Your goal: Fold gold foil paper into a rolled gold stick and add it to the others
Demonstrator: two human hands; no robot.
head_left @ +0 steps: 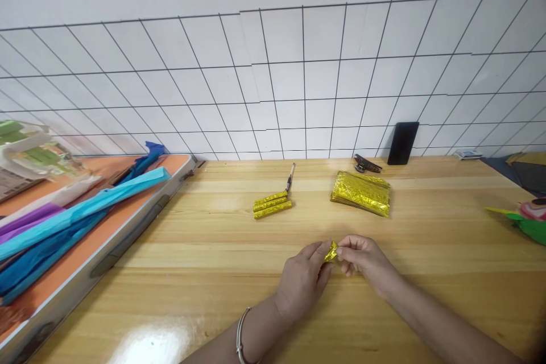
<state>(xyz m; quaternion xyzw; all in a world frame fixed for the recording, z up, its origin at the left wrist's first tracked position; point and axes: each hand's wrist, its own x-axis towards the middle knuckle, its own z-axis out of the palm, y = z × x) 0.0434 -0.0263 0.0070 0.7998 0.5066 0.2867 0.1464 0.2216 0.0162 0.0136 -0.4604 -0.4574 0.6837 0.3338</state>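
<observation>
A small piece of shiny gold foil (331,252) is held between my two hands near the front middle of the table. My left hand (302,277) wraps round it from the left, hiding part of it. The thumb and forefinger of my right hand (362,256) pinch its right end. Farther back lie three gold foil rolls (273,209) side by side, with a pen (290,178) behind them. A stack of gold foil sheets (360,193) rests at the back right of my hands.
A black hair clip (367,165) lies behind the stack, and a black phone (403,143) leans on the tiled wall. An orange-lined tray (128,205) with coloured paper and a plastic box stands left. Green and pink items (533,219) lie far right.
</observation>
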